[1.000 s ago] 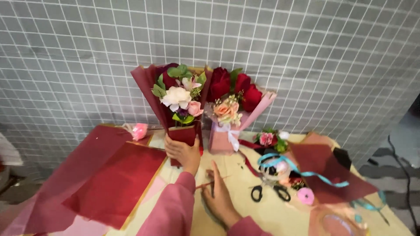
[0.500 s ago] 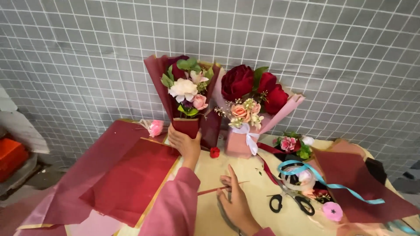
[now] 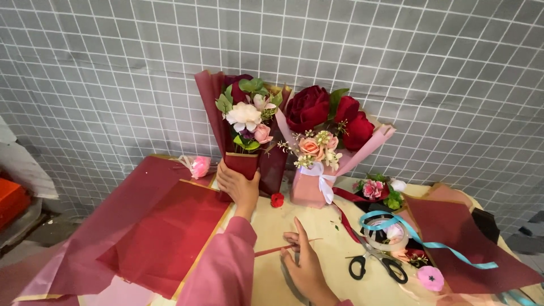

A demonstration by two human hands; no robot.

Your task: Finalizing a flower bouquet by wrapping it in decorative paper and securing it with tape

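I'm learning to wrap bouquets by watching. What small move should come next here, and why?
Probably the right hand should pinch up the thin red strip under its fingers. The left hand already holds the dark red bouquet upright at its base, and nothing is tied round it.

Dark-red wrap bouquet [image 3: 245, 136], pink wrap bouquet [image 3: 323, 153], blk scissors [image 3: 377, 263], teal ribbon [image 3: 430, 243]

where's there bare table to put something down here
The clearest bare patch of table lies between the right hand and the scissors, below the pink bouquet. A smaller one sits around the loose red flower. The right side is crowded with ribbon and flowers; dark red paper covers the left.
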